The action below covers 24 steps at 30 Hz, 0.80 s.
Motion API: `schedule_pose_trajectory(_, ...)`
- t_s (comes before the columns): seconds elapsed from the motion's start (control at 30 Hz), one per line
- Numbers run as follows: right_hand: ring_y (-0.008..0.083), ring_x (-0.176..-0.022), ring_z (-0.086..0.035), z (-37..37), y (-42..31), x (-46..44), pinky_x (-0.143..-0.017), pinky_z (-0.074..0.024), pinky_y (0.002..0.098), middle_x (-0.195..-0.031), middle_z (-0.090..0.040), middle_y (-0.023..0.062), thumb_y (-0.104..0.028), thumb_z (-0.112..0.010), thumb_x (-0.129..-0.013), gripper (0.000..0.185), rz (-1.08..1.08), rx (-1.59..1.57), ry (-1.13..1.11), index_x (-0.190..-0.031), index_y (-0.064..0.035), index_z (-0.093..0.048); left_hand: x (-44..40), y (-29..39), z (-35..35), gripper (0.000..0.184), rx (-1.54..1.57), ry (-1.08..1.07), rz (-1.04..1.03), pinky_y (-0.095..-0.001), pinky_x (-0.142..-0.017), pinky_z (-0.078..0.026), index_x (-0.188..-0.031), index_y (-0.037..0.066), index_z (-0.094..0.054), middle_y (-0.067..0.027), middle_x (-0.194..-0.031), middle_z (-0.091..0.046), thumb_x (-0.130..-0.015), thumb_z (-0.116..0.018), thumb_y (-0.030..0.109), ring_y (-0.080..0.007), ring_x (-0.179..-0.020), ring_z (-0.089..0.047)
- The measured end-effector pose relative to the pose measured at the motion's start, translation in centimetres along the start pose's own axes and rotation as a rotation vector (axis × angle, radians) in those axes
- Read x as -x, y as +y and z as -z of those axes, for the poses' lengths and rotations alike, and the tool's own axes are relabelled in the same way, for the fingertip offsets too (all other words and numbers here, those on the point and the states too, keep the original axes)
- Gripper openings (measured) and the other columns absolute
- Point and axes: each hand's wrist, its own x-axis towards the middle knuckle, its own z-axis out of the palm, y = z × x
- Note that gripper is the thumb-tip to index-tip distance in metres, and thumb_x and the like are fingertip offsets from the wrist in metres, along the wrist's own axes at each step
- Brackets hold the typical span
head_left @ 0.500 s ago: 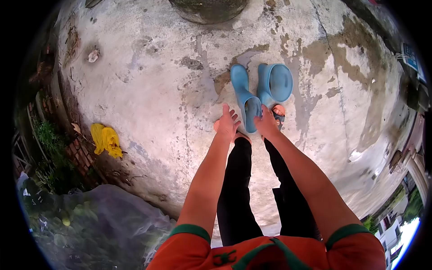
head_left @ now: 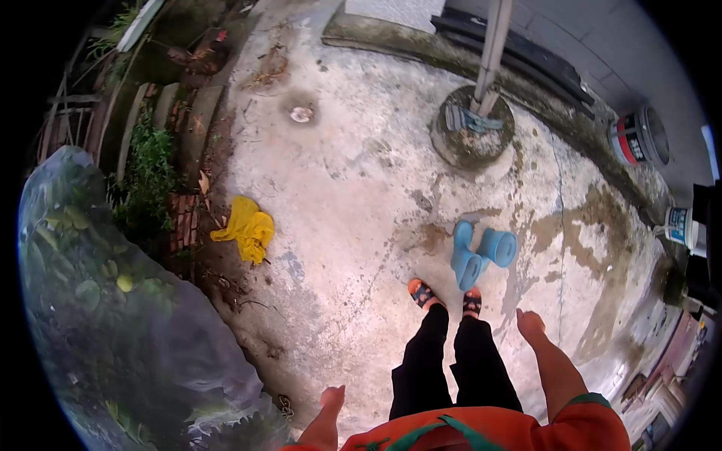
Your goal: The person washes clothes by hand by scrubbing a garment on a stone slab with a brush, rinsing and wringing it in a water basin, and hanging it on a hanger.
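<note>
A pair of light blue rubber boots stands on the concrete just ahead of my feet. The left boot (head_left: 461, 252) has its opening toward me, and the right boot (head_left: 492, 242) is close beside it. My right hand (head_left: 530, 325) is off to the lower right of the boots, fingers curled in, with nothing seen in it. Low at the left, my left hand (head_left: 332, 397) hangs beside my leg, small in view, its fingers drawn together around nothing visible. Neither hand touches the boots. My feet wear dark sandals (head_left: 423, 293).
A yellow plastic bag (head_left: 252, 229) lies to the left. Ahead stands a round concrete base (head_left: 472, 139) with a pole (head_left: 492, 52). Buckets (head_left: 639, 137) line the wall at right. Netting over plants (head_left: 135, 316) fills the lower left.
My right hand has let go of the left boot's rim and moved away to the right. My left hand has dropped back to my side. The view has risen and turned left.
</note>
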Motion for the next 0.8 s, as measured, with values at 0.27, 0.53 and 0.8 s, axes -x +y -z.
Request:
schedule_pose_trajectory(0.27,0.0357,-0.11,-0.052,10.8,-10.0,4.6,-0.093,-0.041,0.0434,-0.112,-0.057,0.0237,-0.044,-0.044,-0.079,0.055,0.071,0.121,-0.152,-0.104,0.0016,-0.062,3.1,3.1,20.3,0.05,0.336,0.393,-0.03,-0.047,-0.079,-0.046,-0.087,0.002,-0.066,-0.022,-0.091,-0.063,-0.085,-0.038,0.043,-0.0391,-0.087,-0.06)
schedule_pose_trajectory(0.53,0.0309,-0.072,-0.063,23.9,-32.0,-7.5,-0.069,-0.05,0.0413,-0.079,-0.065,0.0186,-0.036,-0.041,-0.082,0.043,0.711,0.392,-0.05,-0.077,-0.0013,-0.066,-5.0,14.4,44.0,0.038,0.633,0.597,-0.502,-0.0423,-0.077,-0.048,-0.086,0.008,-0.065,-0.0163,-0.088,-0.065,-0.082,-0.046,0.04,-0.0337,-0.088,-0.061)
schedule_pose_trajectory(0.8,0.0275,-0.06,-0.061,49.8,-65.5,-7.8,-0.059,-0.0477,0.0395,-0.066,-0.062,0.0162,-0.025,-0.042,-0.081,0.032,0.817,-0.26,0.275,-0.071,-0.0034,-0.063,-18.3,9.7,62.4,0.038,0.46,0.344,-0.482,-0.0473,-0.078,-0.044,-0.085,0.004,-0.063,-0.0202,-0.091,-0.062,-0.088,-0.035,0.031,-0.0363,-0.086,-0.058)
